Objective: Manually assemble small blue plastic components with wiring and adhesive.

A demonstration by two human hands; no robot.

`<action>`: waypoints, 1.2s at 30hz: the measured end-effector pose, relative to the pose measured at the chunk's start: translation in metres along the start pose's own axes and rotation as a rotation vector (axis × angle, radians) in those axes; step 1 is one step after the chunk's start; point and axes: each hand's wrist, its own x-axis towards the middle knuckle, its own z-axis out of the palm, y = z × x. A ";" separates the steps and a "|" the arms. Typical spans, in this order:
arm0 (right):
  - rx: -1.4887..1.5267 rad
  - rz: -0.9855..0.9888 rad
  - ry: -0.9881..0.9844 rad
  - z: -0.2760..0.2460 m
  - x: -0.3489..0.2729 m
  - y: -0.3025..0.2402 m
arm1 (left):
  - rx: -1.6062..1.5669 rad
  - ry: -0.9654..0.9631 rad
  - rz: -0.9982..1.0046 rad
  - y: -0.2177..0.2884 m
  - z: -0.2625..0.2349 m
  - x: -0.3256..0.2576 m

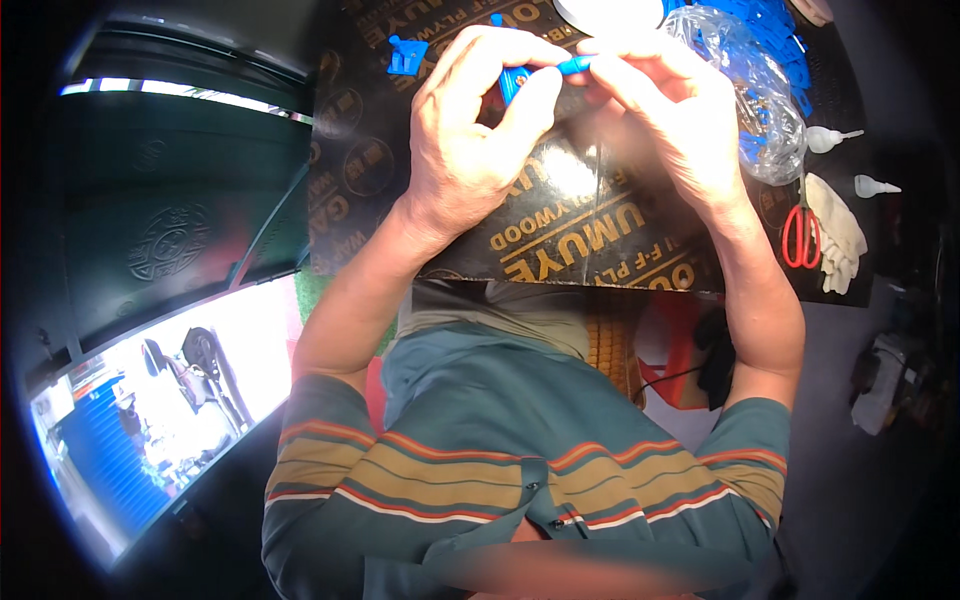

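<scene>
Over the far side of the dark plywood board, my left hand (475,125) is closed around a blue plastic part (512,84), mostly covered by the fingers. A narrow blue end (574,66) sticks out between thumb and fingertips toward the right. My right hand (670,115) pinches at the tip of that end, its fingertips close to those of the left. Whether the blue end is one piece with the part or separate, I cannot tell. Left of my left hand lies another small blue plastic piece (406,57) on the board.
A clear plastic bag (765,130) and a heap of blue parts (765,35) lie at the far right. Red-handled scissors (800,238), pale gloves (838,235) and two small white nozzle bottles (822,139) sit nearby. A white round object (610,14) is at the far edge.
</scene>
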 end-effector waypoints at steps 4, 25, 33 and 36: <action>0.113 -0.025 -0.063 0.001 -0.001 -0.007 | 0.070 0.032 0.110 -0.002 0.000 0.002; 0.084 -0.054 -0.068 0.003 -0.003 -0.006 | 0.207 0.137 0.304 -0.005 0.005 0.003; 0.099 -0.051 -0.077 0.004 -0.003 -0.005 | 0.263 0.084 0.304 -0.002 0.002 0.004; 0.082 -0.044 -0.045 0.005 -0.002 -0.004 | 0.279 0.040 0.280 -0.003 -0.002 0.007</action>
